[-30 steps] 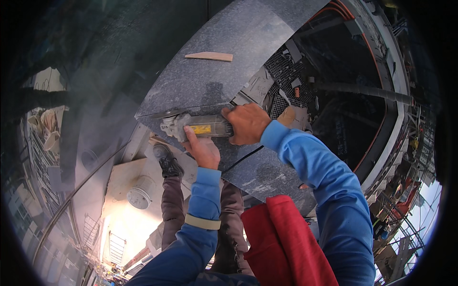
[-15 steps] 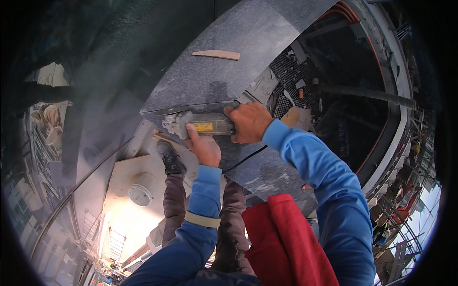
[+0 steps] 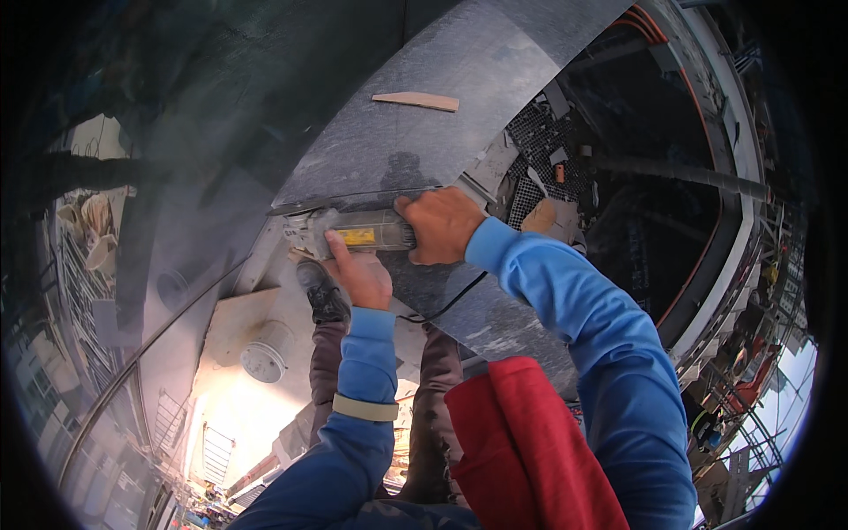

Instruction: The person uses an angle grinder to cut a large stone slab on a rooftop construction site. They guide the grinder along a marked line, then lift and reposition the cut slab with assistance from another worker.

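Note:
Both my hands hold a dusty angle grinder (image 3: 371,231) with a yellow label on its body. My left hand (image 3: 364,276) supports it from below near the head, thumb along the side. At the rear end, my right hand (image 3: 444,226) is wrapped round the body. The grinder's head lies at the left corner of a grey stone slab (image 3: 353,150), beside a dark straight line across the slab. Its disc is mostly hidden. A black cord (image 3: 455,299) hangs from the tool. Farther up the slab rests a thin wooden strip (image 3: 415,102).
A dark glass panel (image 3: 212,97) rises at the left. Right of the slab is a dark recess with rubble and black mesh tiles (image 3: 539,141). Below left, a white bucket (image 3: 265,353) stands near my shoe (image 3: 322,291). Red cloth (image 3: 521,433) hangs before me.
The grinder and both my hands have shifted slightly left along the dark line, toward the slab's corner. The view has shifted a little, and the wooden strip appears farther right.

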The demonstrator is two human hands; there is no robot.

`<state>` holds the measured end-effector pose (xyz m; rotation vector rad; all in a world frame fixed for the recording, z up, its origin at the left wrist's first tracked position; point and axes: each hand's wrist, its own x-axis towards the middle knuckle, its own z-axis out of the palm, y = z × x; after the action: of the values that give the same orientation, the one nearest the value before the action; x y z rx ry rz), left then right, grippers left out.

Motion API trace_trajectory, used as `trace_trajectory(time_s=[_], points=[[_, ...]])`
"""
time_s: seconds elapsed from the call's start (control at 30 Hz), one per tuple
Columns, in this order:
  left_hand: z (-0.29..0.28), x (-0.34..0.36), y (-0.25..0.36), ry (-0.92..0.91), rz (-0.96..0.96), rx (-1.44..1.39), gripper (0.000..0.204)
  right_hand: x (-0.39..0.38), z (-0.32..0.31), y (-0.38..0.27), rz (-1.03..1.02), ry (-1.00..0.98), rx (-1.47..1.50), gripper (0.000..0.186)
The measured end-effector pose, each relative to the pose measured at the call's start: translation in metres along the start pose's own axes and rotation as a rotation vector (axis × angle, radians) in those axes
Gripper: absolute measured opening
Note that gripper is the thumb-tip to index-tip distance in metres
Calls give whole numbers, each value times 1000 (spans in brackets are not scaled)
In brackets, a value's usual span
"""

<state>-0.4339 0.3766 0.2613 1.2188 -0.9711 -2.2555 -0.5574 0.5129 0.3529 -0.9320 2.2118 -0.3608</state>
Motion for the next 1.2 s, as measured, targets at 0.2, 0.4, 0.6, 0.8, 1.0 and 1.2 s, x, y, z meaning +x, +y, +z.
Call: trace_trajectory(time_s=[0.2,0.4,0.6,0.8,1.0,1.2], points=[[-1,-11,49,-2,63,46,69,1,-7,-35,-26,28,20,61],[-23,-43,102,-33,6,54,59,-16,10,-86,-36,55,147,67],[-60,-59,110,-55,-351,-10,57,-40,41,-122,133,-60,228,67],[-77,-61,115,-12,-447,100,63,-66,75,-169,384,59,372,63],[-89,-63,139,-68,-503,156,62,-75,101,-223,574,242,429,56],[-120,-56,167,-188,-570,329,42,-70,126,-280,697,368,397,55]])
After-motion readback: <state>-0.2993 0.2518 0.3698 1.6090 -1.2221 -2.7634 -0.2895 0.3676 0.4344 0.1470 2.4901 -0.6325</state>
